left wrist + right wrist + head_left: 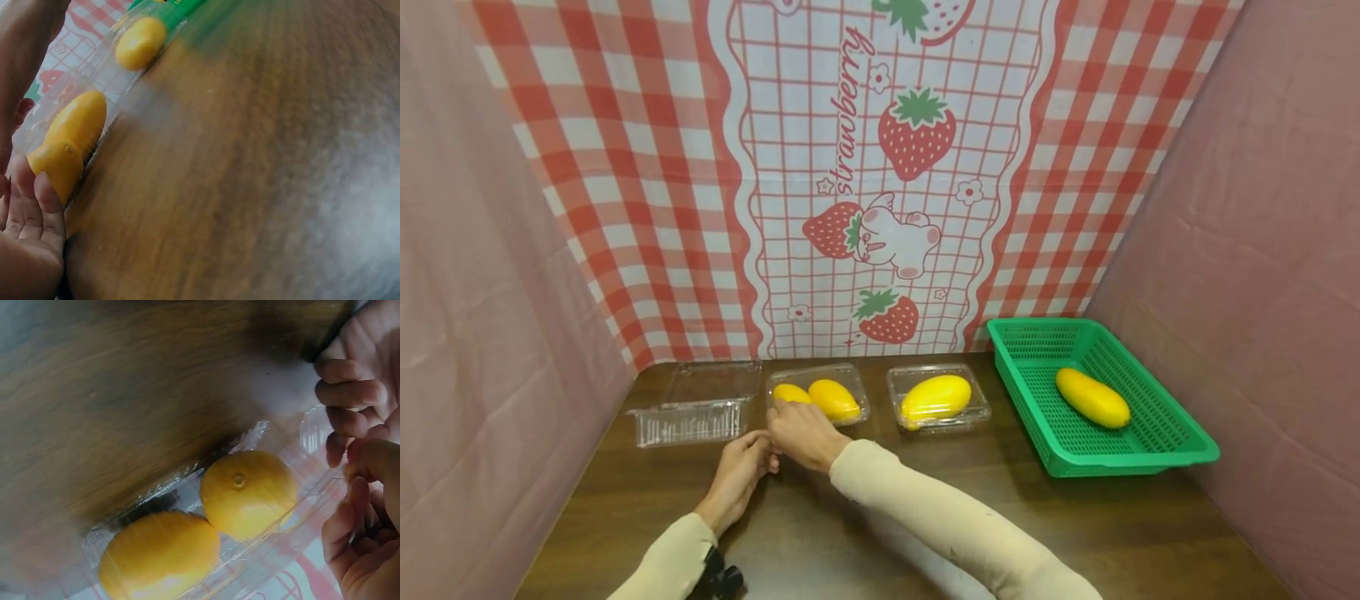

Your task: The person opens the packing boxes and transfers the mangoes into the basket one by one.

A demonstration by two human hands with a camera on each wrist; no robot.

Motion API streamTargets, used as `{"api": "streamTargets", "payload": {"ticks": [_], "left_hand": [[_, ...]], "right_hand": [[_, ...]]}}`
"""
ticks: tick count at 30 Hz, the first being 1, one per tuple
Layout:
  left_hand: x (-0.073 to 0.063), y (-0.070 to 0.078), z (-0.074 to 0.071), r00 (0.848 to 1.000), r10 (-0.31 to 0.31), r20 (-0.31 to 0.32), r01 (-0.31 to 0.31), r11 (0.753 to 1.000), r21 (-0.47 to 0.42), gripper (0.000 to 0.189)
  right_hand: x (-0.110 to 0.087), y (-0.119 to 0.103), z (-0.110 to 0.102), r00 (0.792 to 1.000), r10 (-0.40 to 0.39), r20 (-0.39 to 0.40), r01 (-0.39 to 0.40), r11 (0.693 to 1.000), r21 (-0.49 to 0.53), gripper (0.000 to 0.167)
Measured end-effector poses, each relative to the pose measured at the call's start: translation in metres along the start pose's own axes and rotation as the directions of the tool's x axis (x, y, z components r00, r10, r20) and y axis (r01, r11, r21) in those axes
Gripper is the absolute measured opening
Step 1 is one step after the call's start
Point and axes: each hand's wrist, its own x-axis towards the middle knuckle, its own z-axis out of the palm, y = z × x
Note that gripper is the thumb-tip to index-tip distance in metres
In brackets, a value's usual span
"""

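Observation:
Two yellow mangoes (833, 401) lie side by side in a clear plastic clamshell box (150, 501), whose lid seems to be down over them. At the box's left end, my right hand (805, 433) pinches the plastic edge with thumb and fingertips. My left hand (741, 479) meets it at the near left corner, its fingers curled at the edge beside the right fingertips. In the right wrist view, the left hand (356, 387) is at upper right and the right hand (369, 550) below it. The exact contact of the fingertips is partly hidden.
To the right stands another clear box (981, 408) with a mango (936, 398) inside. Further right, a green basket (1052, 454) holds one yellow mango (1092, 398). An opened clear box (688, 423) lies at left. Patterned cloth (917, 242) hangs behind the table.

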Motion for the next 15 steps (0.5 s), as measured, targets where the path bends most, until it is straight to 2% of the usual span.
{"api": "streamTargets", "payload": {"ticks": [6,15], "left_hand": [[-0.0024,-0.0001,0.0002,1.000,0.024,-0.003,-0.024,0.999,0.038,0.017],[-0.0014,-0.0033,-0.0014,1.000,0.023,0.018,-0.024,0.999,0.039,0.020]], "right_hand": [[-0.0029,0.0014,0.0029,0.999,-0.033,-0.031,0.032,0.999,-0.028,0.022],[-0.0038,0.0033,0.0040,0.999,-0.014,-0.035,0.017,0.997,0.071,0.024]]}}
